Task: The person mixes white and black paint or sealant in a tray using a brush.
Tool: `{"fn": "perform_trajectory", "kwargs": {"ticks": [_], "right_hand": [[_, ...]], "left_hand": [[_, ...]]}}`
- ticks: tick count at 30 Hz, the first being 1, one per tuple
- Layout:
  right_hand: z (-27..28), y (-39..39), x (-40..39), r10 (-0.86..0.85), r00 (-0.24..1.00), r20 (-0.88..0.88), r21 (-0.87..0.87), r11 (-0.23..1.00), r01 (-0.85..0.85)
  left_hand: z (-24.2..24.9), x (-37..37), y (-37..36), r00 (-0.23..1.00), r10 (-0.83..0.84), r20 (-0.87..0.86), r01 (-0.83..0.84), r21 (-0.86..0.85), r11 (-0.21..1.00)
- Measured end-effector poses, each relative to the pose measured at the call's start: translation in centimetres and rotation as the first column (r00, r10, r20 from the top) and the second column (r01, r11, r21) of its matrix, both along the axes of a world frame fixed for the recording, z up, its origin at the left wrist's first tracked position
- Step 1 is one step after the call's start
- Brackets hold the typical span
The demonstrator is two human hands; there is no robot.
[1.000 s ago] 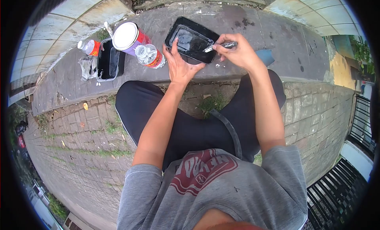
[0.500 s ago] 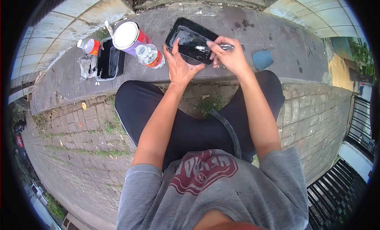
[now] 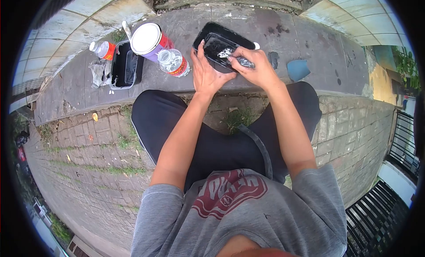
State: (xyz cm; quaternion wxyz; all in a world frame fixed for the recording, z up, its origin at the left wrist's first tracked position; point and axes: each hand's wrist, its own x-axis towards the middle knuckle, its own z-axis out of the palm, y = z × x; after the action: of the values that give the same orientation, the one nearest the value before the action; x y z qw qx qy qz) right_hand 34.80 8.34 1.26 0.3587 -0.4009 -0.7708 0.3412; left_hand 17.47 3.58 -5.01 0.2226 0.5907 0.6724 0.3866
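Observation:
My left hand (image 3: 208, 75) steadies a black plastic tray (image 3: 230, 31) from its near left side, with the thumb along the near edge and a finger over the rim. My right hand (image 3: 252, 66) is closed around a short tool with a dark, shiny handle (image 3: 245, 61). The tool's kind is hard to make out. Its front end is down inside the tray, where a whitish patch (image 3: 225, 53) shows on the dark, wet-looking bottom. A small white cap (image 3: 256, 46) lies just beyond my right hand.
Left of the tray stand an uncapped clear bottle (image 3: 173, 63), a white-lidded paint can (image 3: 147, 39), a second black container (image 3: 126, 69) and another bottle (image 3: 102, 50). A crumpled rag (image 3: 99, 74) lies there. A blue-grey curved piece (image 3: 298, 70) sits right on the stone ledge (image 3: 318, 49).
The tray looks shifted slightly right, as does the whole view. My right hand has moved its tool within the tray, and the white patch and cap now show.

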Motion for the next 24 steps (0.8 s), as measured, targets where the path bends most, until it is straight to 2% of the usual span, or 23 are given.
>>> {"fn": "perform_trajectory", "kwargs": {"ticks": [3, 6, 7, 10, 11, 14, 15, 18, 22, 23, 24], "right_hand": [[0.2, 0.3, 0.5, -0.121, 0.987, 0.109, 0.027, 0.993, 0.119], [-0.4, 0.4, -0.4, -0.058, 0.990, 0.132, 0.033, 0.998, 0.054], [0.0, 0.2, -0.4, 0.016, 0.995, 0.098, 0.022, 1.000, -0.018], [0.9, -0.2, 0.2, 0.004, 0.994, 0.105, -0.037, 0.999, 0.000], [1.3, -0.2, 0.3, -0.067, 0.983, 0.168, -0.052, 0.996, 0.077], [-0.6, 1.1, -0.4, -0.087, 0.980, 0.181, 0.077, 0.994, 0.074], [0.0, 1.1, -0.6, -0.027, 0.975, 0.221, 0.080, 0.997, 0.009], [0.3, 0.5, -0.1, 0.079, 0.980, 0.183, 0.045, 0.995, -0.089], [0.4, 1.0, -0.8, -0.082, 0.957, 0.279, 0.061, 0.996, 0.068], [-0.1, 1.2, -1.3, -0.093, 0.953, 0.288, 0.117, 0.991, 0.062], [0.1, 1.1, -1.4, -0.031, 0.957, 0.288, 0.113, 0.994, -0.001]], "left_hand": [[-0.1, 0.1, 0.4, 0.996, -0.045, -0.072, 0.041, -0.052, 0.998], [0.2, 0.5, 0.4, 0.991, -0.059, -0.118, 0.046, -0.109, 0.993], [0.3, 0.5, 0.3, 0.990, -0.056, -0.128, 0.043, -0.109, 0.993], [0.5, 0.1, 0.6, 0.980, -0.076, -0.183, 0.065, -0.067, 0.996], [0.4, 0.0, 0.6, 0.979, -0.074, -0.191, 0.061, -0.068, 0.996], [0.6, 0.4, 0.2, 0.978, -0.086, -0.192, 0.069, -0.089, 0.994], [0.5, 0.3, 0.3, 0.980, -0.086, -0.179, 0.071, -0.093, 0.993], [0.6, 0.3, 0.4, 0.979, -0.090, -0.183, 0.077, -0.078, 0.994], [0.5, 0.3, 0.2, 0.979, -0.097, -0.179, 0.080, -0.097, 0.992], [0.2, 0.2, 0.2, 0.979, -0.097, -0.180, 0.083, -0.083, 0.993], [0.0, 0.2, 0.3, 0.978, -0.097, -0.183, 0.087, -0.064, 0.994]]}}
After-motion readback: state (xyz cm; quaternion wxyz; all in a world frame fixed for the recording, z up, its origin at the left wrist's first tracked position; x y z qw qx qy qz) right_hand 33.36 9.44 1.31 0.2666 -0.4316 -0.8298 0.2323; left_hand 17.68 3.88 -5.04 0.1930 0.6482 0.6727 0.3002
